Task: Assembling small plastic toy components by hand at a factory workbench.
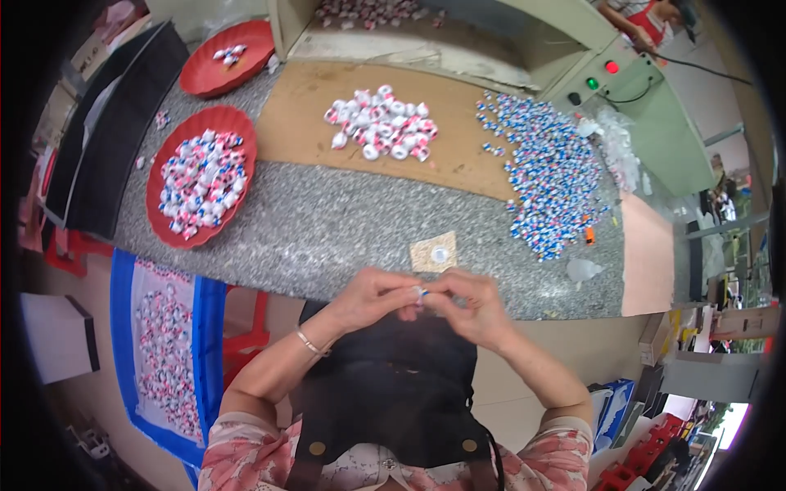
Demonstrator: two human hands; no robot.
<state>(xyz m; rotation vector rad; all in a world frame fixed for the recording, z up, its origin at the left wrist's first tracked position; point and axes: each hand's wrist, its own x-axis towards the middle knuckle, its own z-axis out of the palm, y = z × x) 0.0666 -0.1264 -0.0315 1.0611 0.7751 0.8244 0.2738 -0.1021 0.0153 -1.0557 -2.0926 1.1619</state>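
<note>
Left hand (pixel 372 296) and right hand (pixel 475 309) meet at the counter's (pixel 352 217) edge, a small piece (pixel 422 296) between them.
A fluted red bowl (pixel 196 239) and a blue crate (pixel 123 319) hold mixed pieces — white, pink, blue; a blue-and-white pile (pixel 557 180) covers speckled grey stone beside brown cardboard (pixel 299 110). Both hands' fingertips pinch nearly closed on the small piece.

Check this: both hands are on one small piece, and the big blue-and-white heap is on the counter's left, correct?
No: the head view shows the big blue-and-white heap on the right of the counter. The left hand and right hand are both on one small piece.
</note>
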